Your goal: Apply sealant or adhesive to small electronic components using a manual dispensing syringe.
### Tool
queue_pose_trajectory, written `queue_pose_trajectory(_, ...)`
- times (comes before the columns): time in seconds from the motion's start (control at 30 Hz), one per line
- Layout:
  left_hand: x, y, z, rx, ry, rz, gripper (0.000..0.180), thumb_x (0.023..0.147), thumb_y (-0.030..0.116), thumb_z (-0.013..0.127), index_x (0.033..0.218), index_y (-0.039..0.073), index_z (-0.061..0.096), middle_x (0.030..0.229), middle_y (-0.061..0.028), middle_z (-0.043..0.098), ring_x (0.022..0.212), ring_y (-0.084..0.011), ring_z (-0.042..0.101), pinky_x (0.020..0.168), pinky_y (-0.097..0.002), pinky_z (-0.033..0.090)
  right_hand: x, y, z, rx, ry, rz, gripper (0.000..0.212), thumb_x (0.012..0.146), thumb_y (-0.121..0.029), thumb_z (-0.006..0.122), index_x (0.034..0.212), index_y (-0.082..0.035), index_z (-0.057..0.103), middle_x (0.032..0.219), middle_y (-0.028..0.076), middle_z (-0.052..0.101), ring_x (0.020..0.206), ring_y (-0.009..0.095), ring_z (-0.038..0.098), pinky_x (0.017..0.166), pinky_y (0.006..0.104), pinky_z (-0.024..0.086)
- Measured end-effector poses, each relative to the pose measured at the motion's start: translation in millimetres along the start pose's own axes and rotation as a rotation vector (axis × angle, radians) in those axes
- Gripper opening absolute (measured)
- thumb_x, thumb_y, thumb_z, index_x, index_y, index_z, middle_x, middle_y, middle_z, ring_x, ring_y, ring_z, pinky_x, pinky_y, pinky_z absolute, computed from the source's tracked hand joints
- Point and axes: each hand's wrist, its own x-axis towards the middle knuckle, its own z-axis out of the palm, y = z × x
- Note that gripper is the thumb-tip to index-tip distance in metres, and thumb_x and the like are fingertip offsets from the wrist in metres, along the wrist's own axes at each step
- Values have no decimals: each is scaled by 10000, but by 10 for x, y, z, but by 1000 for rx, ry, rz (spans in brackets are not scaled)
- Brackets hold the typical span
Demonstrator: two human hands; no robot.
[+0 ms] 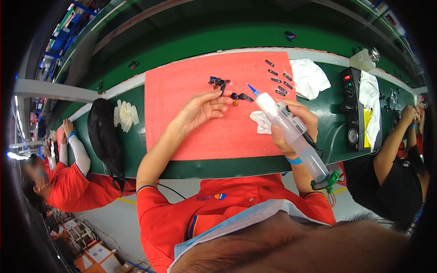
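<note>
My right hand (306, 115) is wrapped round a dispensing syringe (298, 144), a clear barrel with a white front and a blue tapered tip. The tip points up and left over the pink mat (177, 104). A green cap with a hose closes its rear end. My left hand (200, 109) is palm up, with thumb and forefinger pinched at a small dark part with a thin lead (223, 86). Right beside those fingertips is a cluster of dark small parts (215, 82). More dark pieces (241, 96) and a small yellow round piece (235, 103) lie between hand and tip.
Several black oblong pieces (275, 80) lie at the mat's far right. White cloths (309, 78) and a crumpled wipe (261, 123) are near. A black control box (351, 107) stands right; a black pouch (103, 132) and pale strips (125, 114) lie left. Co-workers sit on both sides.
</note>
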Motion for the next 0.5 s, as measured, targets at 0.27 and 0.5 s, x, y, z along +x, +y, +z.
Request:
queue_pose_trajectory(0.27,678,699,46,1640,557,914,190,795,116,483,900,-4,585,848,-97,596,710,-227,564,618,-310,447,19,-31,-29,-57,27,-65,460,653,-105,636,1017,-28,366,938,216,516,838,241,548,702,312,454)
queue_pose_trajectory(0.5,1157,898,-451,1895,655,999,172,763,93,510,875,-8,593,910,-110,573,870,-280,501,761,-340,401,32,-43,-112,-29,25,-79,469,663,-129,636,1020,-34,347,952,228,513,827,252,552,687,309,464)
